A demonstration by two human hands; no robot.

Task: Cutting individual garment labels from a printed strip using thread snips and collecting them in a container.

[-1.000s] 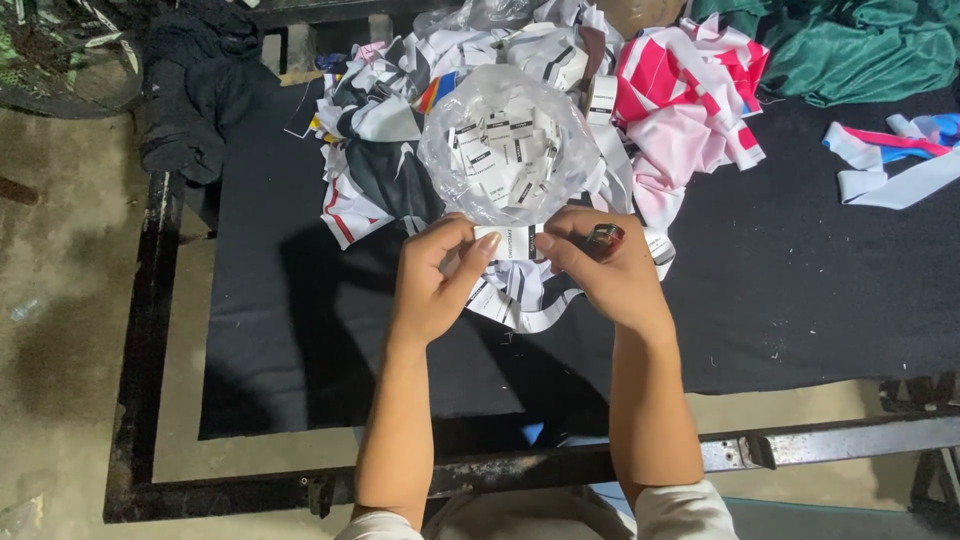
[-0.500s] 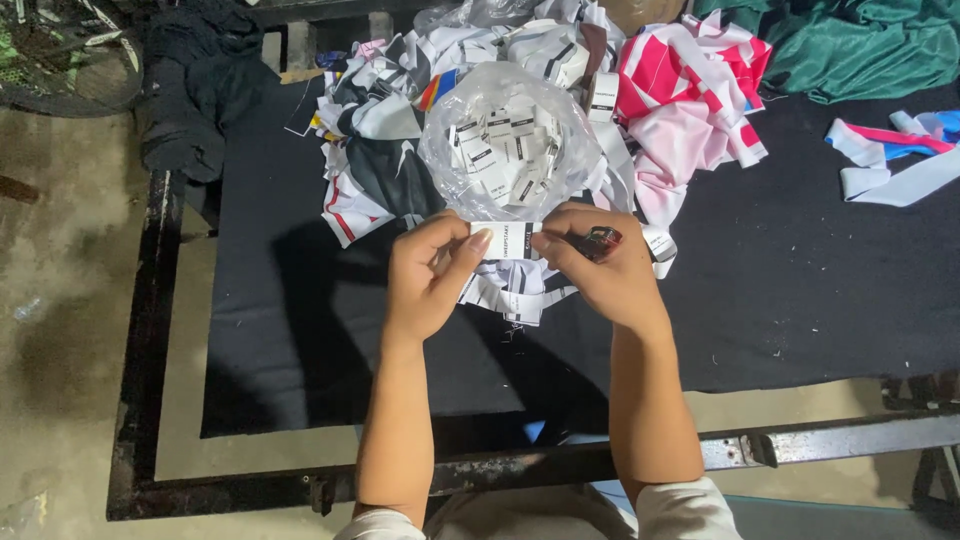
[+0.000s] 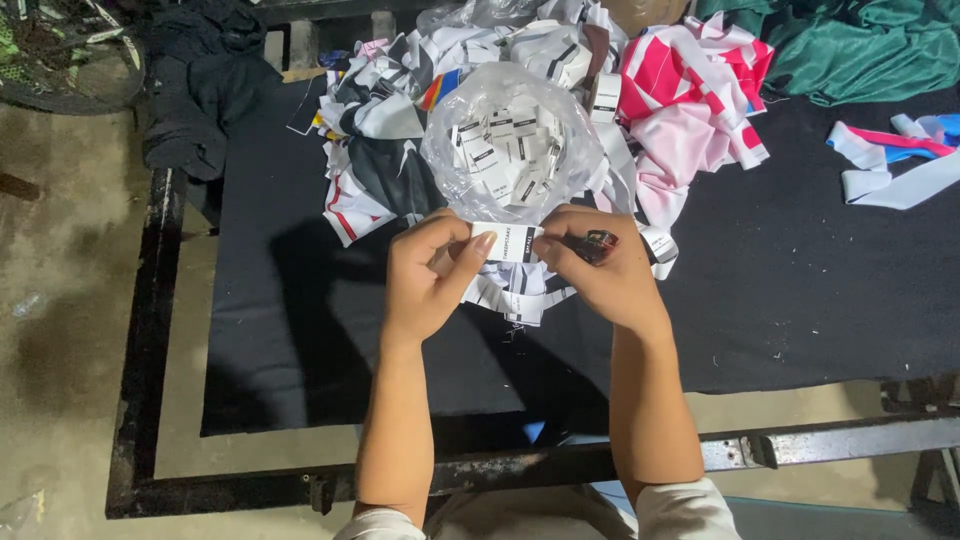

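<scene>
1. Tabletop: a black cloth covers the surface; a dark metal frame runs along the near edge, closest to the person.
2. Left hand: fingers curled, thumb and forefinger closed on the left end of a small white label.
3. Right hand: fingers closed; the thumb and fingertips pinch the right end of the same label. A small dark object with a red part sits tucked against this hand; its kind cannot be told.
4. White label: held flat between both hands, just above a loose heap of label strips lying on the black cloth directly under the hands.
5. Clear plastic bag: just beyond the hands, mouth open, filled with more small white labels.
6. Cut fabric pile: white, black and multicoloured pieces, behind and to the left of the bag.
7. Pink and white fabric: to the right of the bag.
8. Green cloth: far right corner.
9. Ribbon strips: white, pink and blue, at the right edge, well apart from the hands.
10. Dark garment: draped at the far left corner.
</scene>
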